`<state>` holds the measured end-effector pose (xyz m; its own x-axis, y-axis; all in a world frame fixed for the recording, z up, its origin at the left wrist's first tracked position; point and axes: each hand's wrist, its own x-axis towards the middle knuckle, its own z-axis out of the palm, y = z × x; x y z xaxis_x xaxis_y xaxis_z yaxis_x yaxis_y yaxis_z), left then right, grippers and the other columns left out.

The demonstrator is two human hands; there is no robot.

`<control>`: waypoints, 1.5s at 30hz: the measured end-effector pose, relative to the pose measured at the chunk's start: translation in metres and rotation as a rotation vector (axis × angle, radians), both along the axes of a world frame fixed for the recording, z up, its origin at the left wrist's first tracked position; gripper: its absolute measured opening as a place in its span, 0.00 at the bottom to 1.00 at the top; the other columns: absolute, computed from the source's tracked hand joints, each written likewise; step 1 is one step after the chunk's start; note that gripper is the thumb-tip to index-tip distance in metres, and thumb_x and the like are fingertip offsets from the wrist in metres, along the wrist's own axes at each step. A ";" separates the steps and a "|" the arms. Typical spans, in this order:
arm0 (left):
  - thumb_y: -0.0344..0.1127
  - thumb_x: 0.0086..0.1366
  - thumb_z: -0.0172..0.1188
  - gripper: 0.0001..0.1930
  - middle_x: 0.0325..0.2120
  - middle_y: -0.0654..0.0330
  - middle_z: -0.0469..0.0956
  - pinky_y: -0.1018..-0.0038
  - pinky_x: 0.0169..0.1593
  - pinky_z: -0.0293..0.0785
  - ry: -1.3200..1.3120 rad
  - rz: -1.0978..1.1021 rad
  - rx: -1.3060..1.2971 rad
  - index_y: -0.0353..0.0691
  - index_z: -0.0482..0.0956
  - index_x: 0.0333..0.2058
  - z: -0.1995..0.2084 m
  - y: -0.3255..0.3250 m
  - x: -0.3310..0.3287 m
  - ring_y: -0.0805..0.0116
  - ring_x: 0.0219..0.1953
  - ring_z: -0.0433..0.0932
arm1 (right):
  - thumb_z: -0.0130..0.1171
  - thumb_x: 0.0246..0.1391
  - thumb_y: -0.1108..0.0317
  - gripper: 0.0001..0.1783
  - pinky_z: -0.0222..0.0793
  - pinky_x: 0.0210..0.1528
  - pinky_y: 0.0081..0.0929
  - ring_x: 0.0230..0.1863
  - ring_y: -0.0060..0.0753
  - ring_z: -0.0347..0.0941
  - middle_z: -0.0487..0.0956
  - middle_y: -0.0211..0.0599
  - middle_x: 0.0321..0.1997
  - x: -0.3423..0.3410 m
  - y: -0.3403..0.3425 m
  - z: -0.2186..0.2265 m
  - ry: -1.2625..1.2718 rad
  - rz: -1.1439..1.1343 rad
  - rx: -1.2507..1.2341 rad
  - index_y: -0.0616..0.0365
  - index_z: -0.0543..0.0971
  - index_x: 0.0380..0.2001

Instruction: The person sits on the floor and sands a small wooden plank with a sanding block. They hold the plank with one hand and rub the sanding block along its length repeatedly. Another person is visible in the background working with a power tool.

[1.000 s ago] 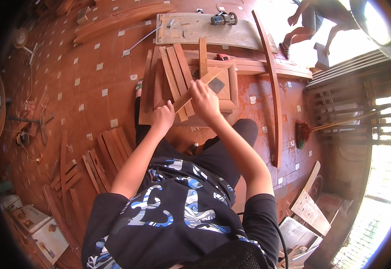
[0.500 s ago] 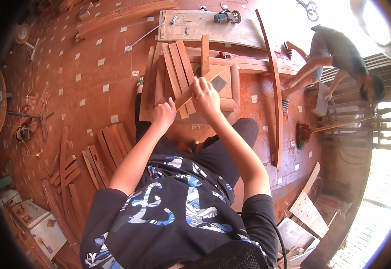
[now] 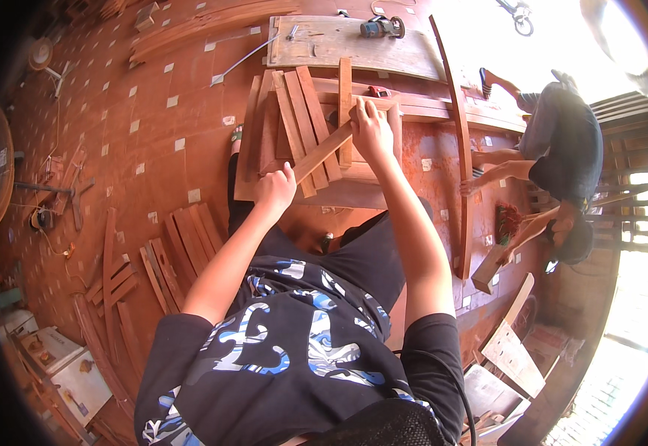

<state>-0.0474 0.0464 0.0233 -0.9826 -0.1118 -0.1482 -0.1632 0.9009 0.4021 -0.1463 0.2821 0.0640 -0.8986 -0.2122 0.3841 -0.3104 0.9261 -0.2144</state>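
A short brown wooden strip (image 3: 322, 155) slants between my two hands over a low panelled work surface (image 3: 372, 175). My left hand (image 3: 275, 190) is closed round its near end. At the strip's far, right end, the fingers of my right hand (image 3: 374, 132) are closed over it. Beneath it lie several loose wooden strips (image 3: 294, 111), side by side and pointing away from me. Another upright-lying strip (image 3: 345, 104) rests just left of my right hand. A red tape measure (image 3: 379, 91) sits beyond that hand.
A pale board (image 3: 324, 48) with a blue power tool (image 3: 382, 27) lies ahead. At right, a person (image 3: 565, 141) bends over, one hand at a long beam (image 3: 459, 171), the other on a wooden block (image 3: 489, 273). Wood pieces (image 3: 182, 238) lie on the tiled floor at left.
My right hand has slid right along the strip to its far end; my left hand has barely moved. The person at right has stepped nearer, touching the beam and shifting the block toward it.
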 end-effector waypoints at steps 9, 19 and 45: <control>0.49 0.76 0.38 0.36 0.20 0.37 0.80 0.49 0.38 0.82 0.034 0.010 0.013 0.30 0.83 0.19 0.003 -0.001 0.003 0.39 0.28 0.84 | 0.60 0.45 0.76 0.39 0.75 0.54 0.40 0.52 0.51 0.74 0.71 0.52 0.58 0.060 -0.050 -0.001 -0.048 0.198 0.003 0.64 0.67 0.65; 0.50 0.76 0.37 0.36 0.22 0.36 0.81 0.50 0.39 0.83 0.011 -0.017 -0.006 0.30 0.83 0.20 0.004 0.001 -0.002 0.38 0.30 0.84 | 0.61 0.49 0.72 0.34 0.76 0.50 0.36 0.50 0.46 0.75 0.73 0.45 0.56 0.022 -0.018 -0.015 0.126 0.037 0.037 0.61 0.71 0.63; 0.51 0.77 0.37 0.37 0.22 0.35 0.80 0.48 0.40 0.81 0.046 -0.019 0.004 0.28 0.82 0.20 0.000 0.000 0.002 0.36 0.29 0.83 | 0.62 0.49 0.73 0.34 0.75 0.49 0.41 0.48 0.49 0.75 0.77 0.42 0.52 0.012 -0.022 -0.006 0.126 -0.060 -0.111 0.55 0.72 0.62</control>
